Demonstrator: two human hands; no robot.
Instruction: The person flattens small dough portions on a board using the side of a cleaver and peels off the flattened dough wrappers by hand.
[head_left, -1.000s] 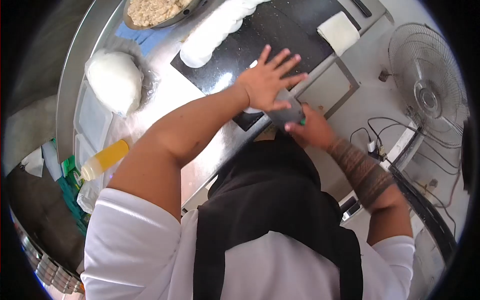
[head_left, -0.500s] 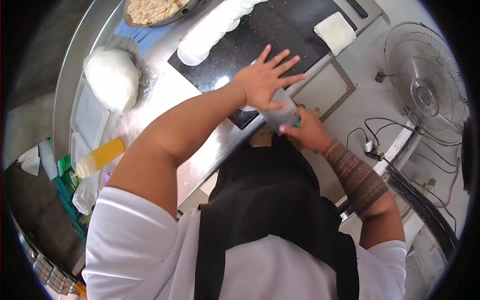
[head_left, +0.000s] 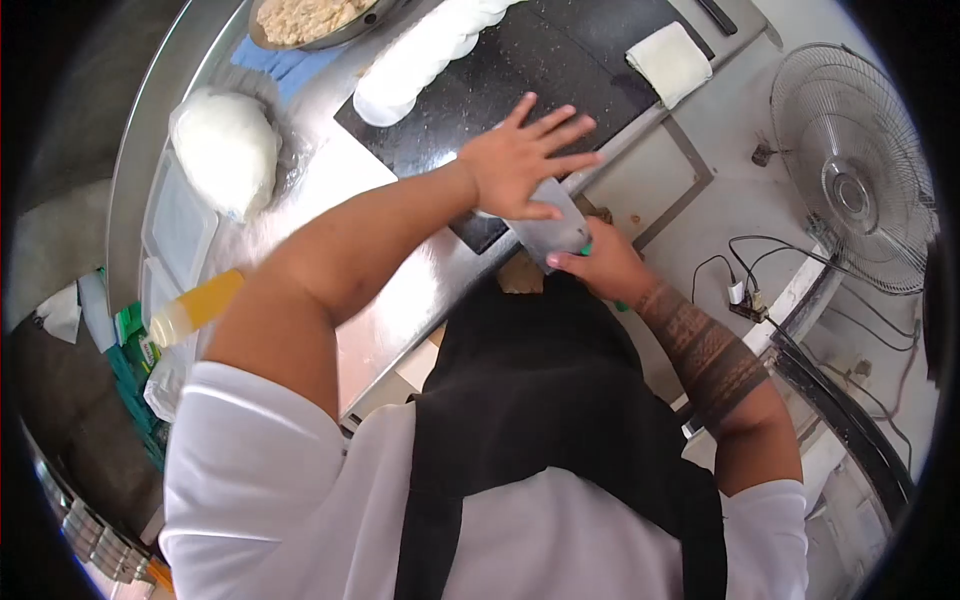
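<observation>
The left hand [head_left: 520,165] is spread wide, with its back up and nothing in its grip. Its fingers point to about 1 and 2 o'clock, and its thumb reaches over a wide flat blade [head_left: 550,225]. The right hand [head_left: 605,262] is wrapped around the blade's green handle [head_left: 620,306].

The blade sits by the near edge of the black board [head_left: 580,65], partly under the left hand. Its long line runs from 11 to 5 o'clock: the flat end points to 11 and the handle to 5. I cannot tell what the blade presses on under that hand.

Now look out from the blade. The black apron [head_left: 540,370] is at 6 o'clock. The board goes off to 12. At 11, thin white rounds [head_left: 430,60] lie in a row, each one lapping over the next. At 1, a folded pale cloth [head_left: 669,64] rests on the board's edge. A bowl [head_left: 345,32] of lumpy pale mix [head_left: 300,20] is at 10, near a blue cloth [head_left: 280,68]. Between 9 and 10 sits a big white lump [head_left: 225,150] in clear plastic. A bottle [head_left: 195,305] of yellow stuff lies between 8 and 9. A fan [head_left: 850,190] stands at 3.
</observation>
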